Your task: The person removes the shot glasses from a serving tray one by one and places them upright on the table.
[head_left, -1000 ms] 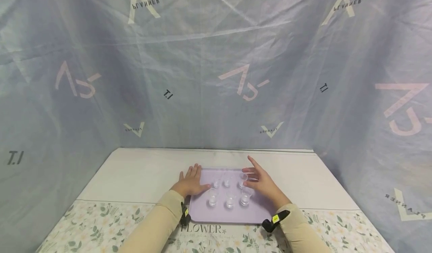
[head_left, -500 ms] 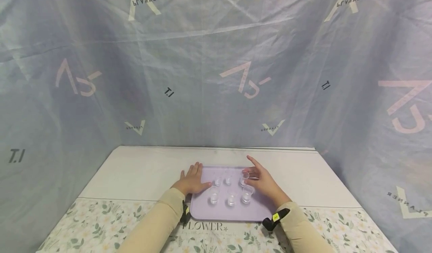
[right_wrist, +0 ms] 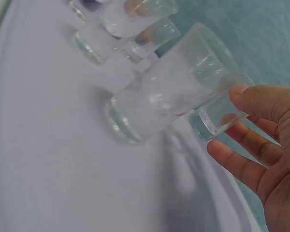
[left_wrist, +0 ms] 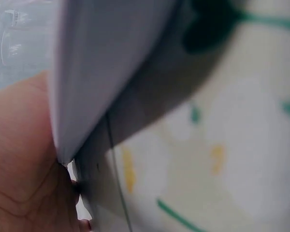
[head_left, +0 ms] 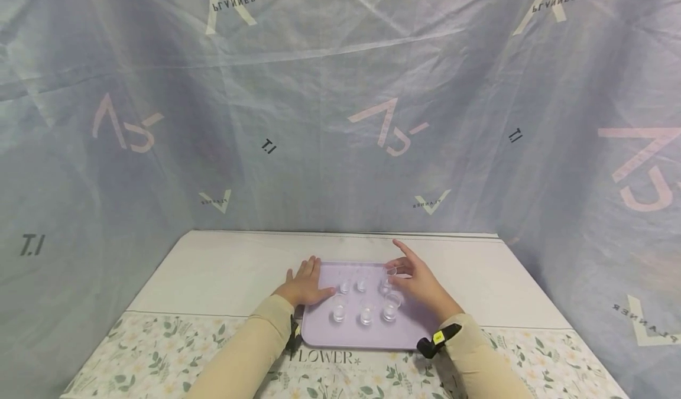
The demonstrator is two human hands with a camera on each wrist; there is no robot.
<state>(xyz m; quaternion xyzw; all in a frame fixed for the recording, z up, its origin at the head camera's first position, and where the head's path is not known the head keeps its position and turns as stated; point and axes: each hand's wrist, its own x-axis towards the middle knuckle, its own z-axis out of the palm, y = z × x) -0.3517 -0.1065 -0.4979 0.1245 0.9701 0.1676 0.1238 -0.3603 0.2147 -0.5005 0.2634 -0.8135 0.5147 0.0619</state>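
A lilac tray point(head_left: 351, 341) carries several small clear shot glasses in two rows, among them the front-left glass point(head_left: 339, 311), the front-middle glass point(head_left: 366, 315) and the front-right glass point(head_left: 390, 311). My left hand point(head_left: 304, 286) rests with straight fingers along the tray's left edge; in the left wrist view its palm point(left_wrist: 21, 145) lies against the rim. At the back right, my right hand point(head_left: 424, 282) pinches a shot glass point(right_wrist: 216, 116) between thumb and fingers, index finger raised. In the right wrist view a nearer shot glass point(right_wrist: 159, 96) partly hides the held one.
Two more shot glasses, the back-left one point(head_left: 345, 286) and the back-middle one point(head_left: 361, 285), stand beyond the front row. The tray lies on a white and floral tablecloth point(head_left: 159, 352). A grey printed curtain point(head_left: 319, 121) encloses the back and sides.
My right hand closes its fingers on the back-right glass and shifts slightly right and away with it. The left hand stays in place on the tray edge.
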